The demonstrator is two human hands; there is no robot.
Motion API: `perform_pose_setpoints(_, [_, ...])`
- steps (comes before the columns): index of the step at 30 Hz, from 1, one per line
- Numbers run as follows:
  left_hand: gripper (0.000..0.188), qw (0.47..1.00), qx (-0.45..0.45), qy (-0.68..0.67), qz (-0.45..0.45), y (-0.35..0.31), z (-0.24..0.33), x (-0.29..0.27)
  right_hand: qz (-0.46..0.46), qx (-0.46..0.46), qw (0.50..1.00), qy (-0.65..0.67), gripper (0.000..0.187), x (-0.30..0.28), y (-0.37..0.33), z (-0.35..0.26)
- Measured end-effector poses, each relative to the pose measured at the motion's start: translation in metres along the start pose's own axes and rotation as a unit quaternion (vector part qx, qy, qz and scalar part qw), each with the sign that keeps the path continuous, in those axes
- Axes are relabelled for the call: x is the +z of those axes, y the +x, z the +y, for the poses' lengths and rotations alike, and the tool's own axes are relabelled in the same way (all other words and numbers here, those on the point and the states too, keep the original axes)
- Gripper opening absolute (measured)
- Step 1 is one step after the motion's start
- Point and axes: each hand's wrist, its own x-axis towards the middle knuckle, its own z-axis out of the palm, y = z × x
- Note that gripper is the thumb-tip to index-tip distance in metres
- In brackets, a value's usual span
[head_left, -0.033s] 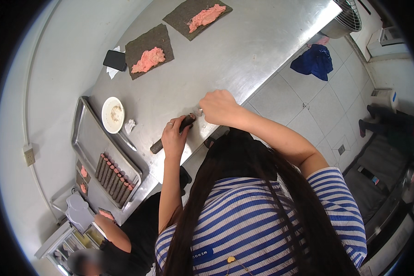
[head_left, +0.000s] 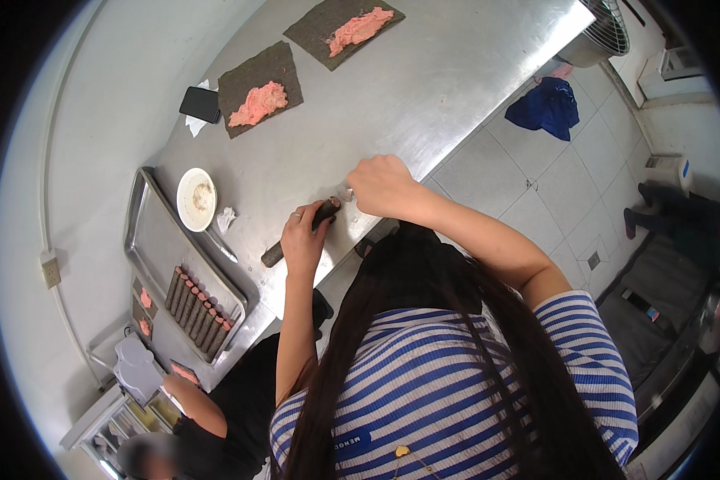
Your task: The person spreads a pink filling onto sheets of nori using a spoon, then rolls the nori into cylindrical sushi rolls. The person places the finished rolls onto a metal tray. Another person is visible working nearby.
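Observation:
A long dark seaweed roll (head_left: 274, 254) lies slanted on the steel table (head_left: 424, 96) near its front edge. My left hand (head_left: 304, 240) grips the roll around its middle from above; a ring shows on one finger. My right hand (head_left: 380, 186) is closed in a fist at the roll's right end, where a small shiny tool (head_left: 348, 194) sticks out of it against the roll's tip. What kind of tool it is stays unclear. My hair and striped shirt hide the table edge below my hands.
A metal tray (head_left: 156, 240) at the left holds several finished rolls (head_left: 200, 308). Beside it sits a white plate (head_left: 196, 198). Two seaweed sheets with pink paste (head_left: 260, 88) (head_left: 346, 28) and a black phone (head_left: 200, 104) lie farther back. Another person (head_left: 208, 416) works at lower left. A fan (head_left: 604, 32) stands at the table's end.

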Motion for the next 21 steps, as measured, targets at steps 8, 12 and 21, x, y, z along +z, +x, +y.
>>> perform_pose_setpoints(8, [0.032,1.000,0.014,-0.004,0.013,0.002,-0.002,0.003,-0.030,-0.006,1.000,-0.002,0.011,0.002,0.004,-0.014])
perform_pose_setpoints(12, [0.032,1.000,0.010,-0.020,0.019,0.007,-0.002,0.005,-0.104,0.004,0.994,-0.045,0.017,-0.017,0.013,-0.026])
perform_pose_setpoints(21, [0.039,0.996,-0.008,-0.028,0.086,-0.020,-0.020,0.008,-0.071,-0.130,0.983,-0.106,0.031,-0.066,0.081,-0.057])
